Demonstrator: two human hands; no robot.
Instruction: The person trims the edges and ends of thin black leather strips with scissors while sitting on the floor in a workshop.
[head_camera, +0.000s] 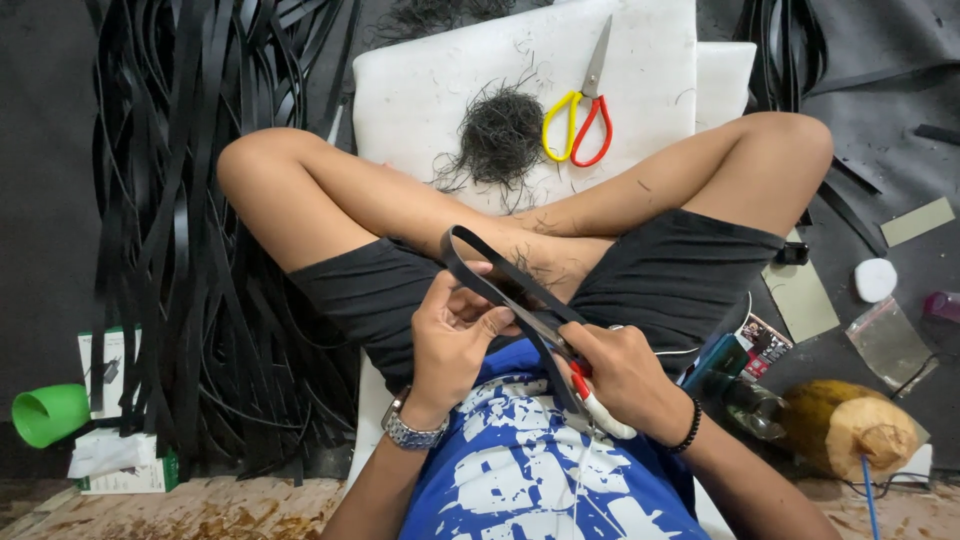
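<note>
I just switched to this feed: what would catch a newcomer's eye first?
At centre, the left hand pinches a flat black rubber strip while the right hand works red-and-white-handled scissors along it. Beyond the crossed legs, yellow-and-red scissors lie beside a dark pile of trimmings on a white foam pad.

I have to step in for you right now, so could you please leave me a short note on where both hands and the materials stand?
Left hand: pinches the looped black strap over the lap.
Right hand: grips red-and-white scissors, blades at the strap.
Around: pile of thin black trimmings and spare yellow-and-red scissors on the white foam pad; a big heap of black strips on the person's left.
Done: some trimming, judging by the pile.
Left: this strap is mid-cut; probably many strips remain.
</note>
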